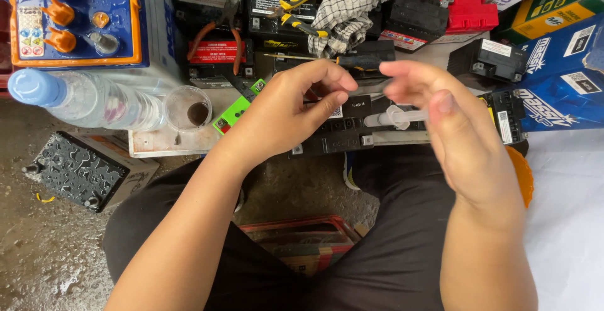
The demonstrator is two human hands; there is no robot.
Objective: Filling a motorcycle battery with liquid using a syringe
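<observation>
Left hand (286, 113) rests loosely curled on the near edge of a small black rectangular battery (352, 128), fingertips bent down onto its top; whether it pinches anything there cannot be told. Right hand (450, 128) is blurred, fingers half spread, and holds a clear plastic syringe (393, 118) lying level over the battery, nozzle pointing left toward the left hand. The grip looks light, thumb and fingers only.

Around them: a clear plastic water bottle with a pale blue cap (82, 100) lies on its side at far left, a small clear plastic cup with dark residue (187, 108) just to its right, orange-handled pliers (217, 34) farther back, a checked grey-and-white cloth (355, 3) at the far middle, a green plastic strip (239, 106) under the left wrist.

Risks, as judged:
- If the syringe holds liquid, a squeeze while it is moving could spray onto the hands or lap; both hands are bare.
- A light grip on a moving syringe may let it slip onto the battery top.
- The lying bottle could roll off the ledge.
- Metal tools close behind could bridge the terminals of neighbouring batteries if nudged.
</observation>
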